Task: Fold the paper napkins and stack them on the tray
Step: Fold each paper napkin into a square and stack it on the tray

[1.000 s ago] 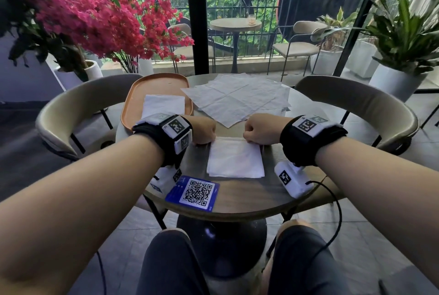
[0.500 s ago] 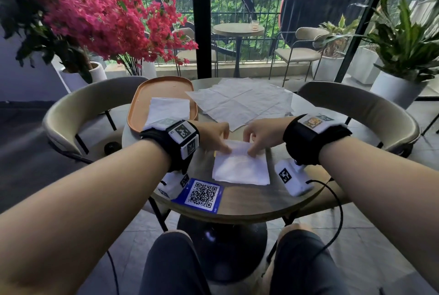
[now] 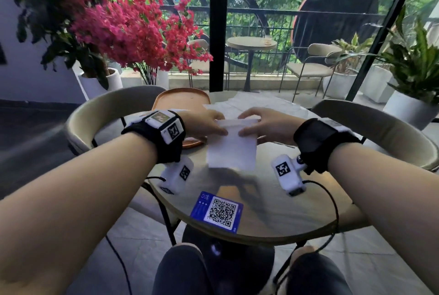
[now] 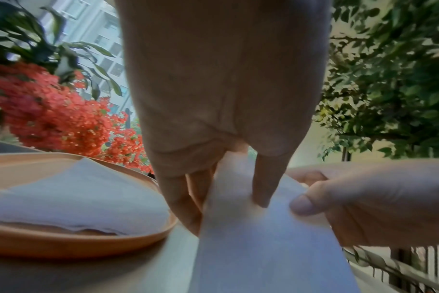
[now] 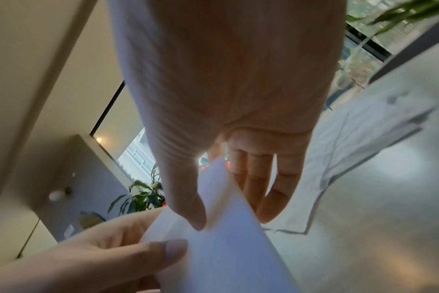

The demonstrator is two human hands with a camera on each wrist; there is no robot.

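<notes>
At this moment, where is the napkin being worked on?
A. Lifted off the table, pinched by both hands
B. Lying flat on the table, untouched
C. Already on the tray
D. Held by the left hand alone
A: the left hand and right hand each pinch the napkin's upper edge, and it hangs above the table.

**The count from my seat**

I hold one folded napkin [image 3: 231, 149]. One tray [image 3: 180, 99] sits at the counter's far left edge with one napkin stack [image 4: 75, 198]. One QR card [image 3: 217, 211] lies at the near edge. Flat napkins [image 3: 261, 104] overlap, uncountable.
</notes>
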